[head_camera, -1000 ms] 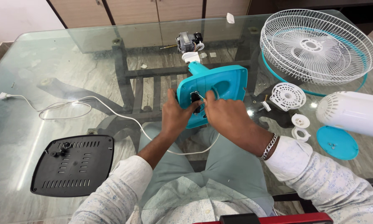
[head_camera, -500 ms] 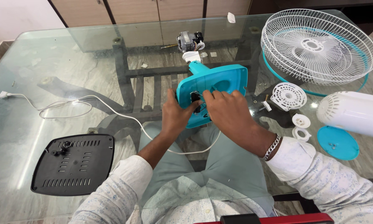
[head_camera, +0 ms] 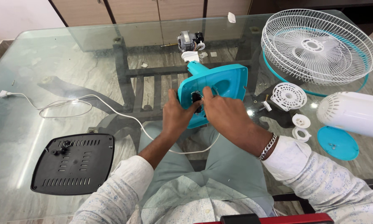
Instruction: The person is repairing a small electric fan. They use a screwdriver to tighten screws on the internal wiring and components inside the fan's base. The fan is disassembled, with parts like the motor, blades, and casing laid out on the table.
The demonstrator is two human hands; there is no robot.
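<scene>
Left fingers: curled round the lower left edge of the teal fan base [head_camera: 219,85], gripping it; thumb lies on the near face, beside a small black part [head_camera: 196,98] set in the base's underside.
Right fingers: pinched together at that same black part, fingertips [head_camera: 204,92] pressed on or around it; whether they actually clasp it or only push on it cannot be told, since the hand covers the spot.
Left hand [head_camera: 176,117]: comes up from below, palm toward the base, steadying it.
Right hand [head_camera: 224,116]: lies over the lower right of the base, a metal bracelet [head_camera: 268,146] on the wrist.
Teal fan base: tilted up on edge at the near rim of the glass table [head_camera: 70,54], above the person's lap, hollow underside facing the camera, its neck pointing away.
White cord [head_camera: 111,112]: runs from under the hands across the glass to a plug [head_camera: 3,93] at far left.
Motor [head_camera: 189,40]: on the glass just beyond the base's neck.
Black vented base plate [head_camera: 73,163]: flat on the glass, well left of the hands.
Fan guard [head_camera: 318,45]: white wire grille lying at far right, a teal ring under it.
Right-side parts: white motor housing [head_camera: 354,113], teal round cap [head_camera: 337,143], white slotted disc [head_camera: 288,96], two small white rings [head_camera: 300,126].
</scene>
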